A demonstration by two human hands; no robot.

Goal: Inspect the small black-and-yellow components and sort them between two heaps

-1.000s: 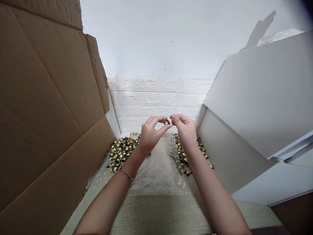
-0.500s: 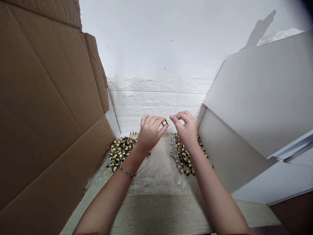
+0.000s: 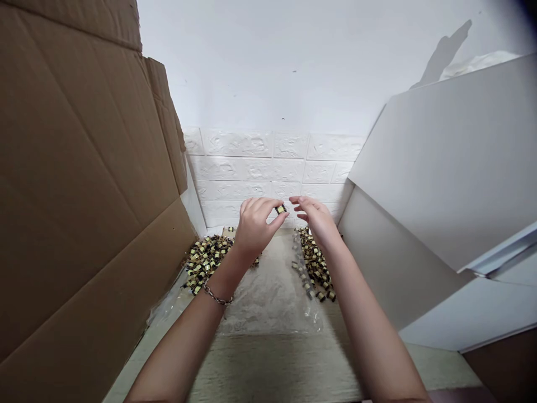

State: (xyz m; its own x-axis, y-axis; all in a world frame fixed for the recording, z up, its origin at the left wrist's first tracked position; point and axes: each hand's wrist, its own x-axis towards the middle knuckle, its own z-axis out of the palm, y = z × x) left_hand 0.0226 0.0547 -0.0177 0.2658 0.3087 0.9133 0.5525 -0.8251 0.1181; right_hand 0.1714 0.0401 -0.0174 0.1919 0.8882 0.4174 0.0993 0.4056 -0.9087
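Note:
Between thumb and forefinger, my left hand (image 3: 259,224) pinches a small transformer (image 3: 281,209), black-ended with a yellow-wrapped middle. Just right of it, apart from the part, is my right hand (image 3: 318,220), its fingers stretched out and holding nothing visible. Behind and beside my left wrist lies a heap of similar transformers (image 3: 205,258), some with brown wires showing. A second heap of transformers (image 3: 315,263) lies below my right hand, partly hidden by the wrist. A clear plastic bag (image 3: 272,302) is spread flat between the heaps.
A tall cardboard sheet (image 3: 84,184) walls off the left side. White panels (image 3: 444,157) stand along the right. At the back rises a white brick-patterned wall (image 3: 289,145). The pale wooden tabletop (image 3: 272,366) shows at the front.
My right hand's fingers have gone from a pinch to stretched out, and the hand has turned slightly. My left hand still holds the transformer, nearly in the same place.

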